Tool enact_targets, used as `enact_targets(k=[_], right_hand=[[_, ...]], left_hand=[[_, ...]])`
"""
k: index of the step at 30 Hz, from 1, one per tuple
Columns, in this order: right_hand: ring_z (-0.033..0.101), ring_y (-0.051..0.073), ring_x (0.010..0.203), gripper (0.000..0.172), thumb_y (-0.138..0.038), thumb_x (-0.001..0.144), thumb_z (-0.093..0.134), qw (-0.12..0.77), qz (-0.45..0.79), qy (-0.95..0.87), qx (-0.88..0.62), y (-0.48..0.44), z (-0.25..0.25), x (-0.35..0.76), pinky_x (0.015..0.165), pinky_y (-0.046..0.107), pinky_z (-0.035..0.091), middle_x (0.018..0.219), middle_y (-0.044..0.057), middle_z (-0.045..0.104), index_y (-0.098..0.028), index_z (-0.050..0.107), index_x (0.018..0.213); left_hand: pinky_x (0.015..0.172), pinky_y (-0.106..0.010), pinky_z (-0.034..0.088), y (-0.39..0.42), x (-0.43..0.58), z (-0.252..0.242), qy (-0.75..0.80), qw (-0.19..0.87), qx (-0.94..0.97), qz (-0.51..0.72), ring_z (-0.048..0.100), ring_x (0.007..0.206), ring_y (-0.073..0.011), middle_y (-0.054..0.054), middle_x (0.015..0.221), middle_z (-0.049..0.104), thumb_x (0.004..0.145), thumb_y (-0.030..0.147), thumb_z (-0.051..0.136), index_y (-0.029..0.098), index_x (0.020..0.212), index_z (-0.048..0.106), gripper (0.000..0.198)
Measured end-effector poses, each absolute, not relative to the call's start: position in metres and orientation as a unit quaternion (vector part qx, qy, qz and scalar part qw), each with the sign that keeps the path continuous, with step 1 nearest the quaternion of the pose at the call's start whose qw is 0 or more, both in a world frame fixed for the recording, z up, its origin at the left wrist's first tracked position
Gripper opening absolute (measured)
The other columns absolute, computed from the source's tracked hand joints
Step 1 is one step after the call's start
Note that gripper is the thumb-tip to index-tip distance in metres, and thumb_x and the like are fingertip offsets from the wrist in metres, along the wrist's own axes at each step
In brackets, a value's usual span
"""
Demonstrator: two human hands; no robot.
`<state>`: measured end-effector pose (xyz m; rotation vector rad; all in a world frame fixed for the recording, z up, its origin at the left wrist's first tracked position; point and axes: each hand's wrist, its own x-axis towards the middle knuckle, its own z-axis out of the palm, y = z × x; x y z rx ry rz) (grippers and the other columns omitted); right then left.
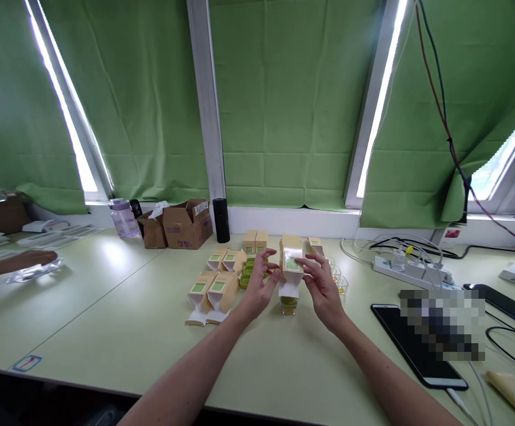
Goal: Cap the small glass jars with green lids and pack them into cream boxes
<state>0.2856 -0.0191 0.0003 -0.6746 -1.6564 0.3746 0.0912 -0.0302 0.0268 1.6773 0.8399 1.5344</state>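
Between my two hands a small kraft cardboard box (291, 244) is held, with a green panel on its face and a white flap hanging down. My left hand (261, 284) has its fingertips and thumb at the box's left edge. From the other side, my right hand (326, 293) rests its fingers on the box's face and right edge. Just below the flap, a small green container with a clear base (288, 306) stands on the table. Several similar boxes with open flaps (218, 290) lie to the left. Green containers (245, 277) are partly hidden behind my left hand.
Small clear cups (341, 285) stand right of my right hand. A phone (419, 343) and a power strip (412, 272) with cables lie further right. At the back are cardboard boxes (188, 225) and a black cylinder (221, 220). Another person's hand (31, 260) touches clear plastic packaging at left.
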Motion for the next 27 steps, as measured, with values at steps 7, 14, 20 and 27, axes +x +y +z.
enact_targets(k=[7,14,20,27], right_hand=[[0.067,0.020,0.108,0.037,-0.025,0.105,0.047,0.619,0.199,-0.706,-0.282,-0.018,0.000,0.285,0.085,0.036,0.066,0.136,0.010,0.047,-0.034,0.065,0.135],[0.066,0.019,0.104,0.035,-0.028,0.104,0.051,0.606,0.233,-0.704,-0.287,-0.018,-0.005,0.285,0.084,0.037,0.066,0.137,0.009,0.045,-0.035,0.067,0.135],[0.068,0.019,0.101,0.035,-0.033,0.105,0.053,0.598,0.256,-0.706,-0.280,-0.015,-0.008,0.286,0.085,0.039,0.065,0.140,0.010,0.044,-0.035,0.065,0.137],[0.072,0.017,0.096,0.034,-0.040,0.103,0.059,0.594,0.290,-0.694,-0.286,-0.021,-0.003,0.284,0.088,0.040,0.064,0.143,0.009,0.043,-0.036,0.064,0.136]], left_hand=[[0.107,-0.046,0.050,-0.030,0.088,0.026,0.285,0.224,0.739,0.567,0.054,0.132,-0.0307,-0.014,0.151,0.045,0.091,0.021,0.069,0.027,0.131,0.062,0.041],[0.101,-0.043,0.052,-0.029,0.090,0.026,0.304,0.221,0.729,0.572,0.058,0.126,-0.0289,-0.013,0.146,0.048,0.088,0.016,0.070,0.026,0.124,0.066,0.037],[0.093,-0.038,0.054,-0.025,0.091,0.021,0.319,0.225,0.711,0.585,0.065,0.100,-0.0198,-0.013,0.142,0.049,0.091,0.021,0.070,0.025,0.122,0.067,0.031],[0.087,-0.034,0.057,-0.017,0.092,0.014,0.306,0.236,0.693,0.608,0.065,0.091,-0.0152,-0.012,0.138,0.048,0.095,0.025,0.067,0.023,0.123,0.065,0.029]])
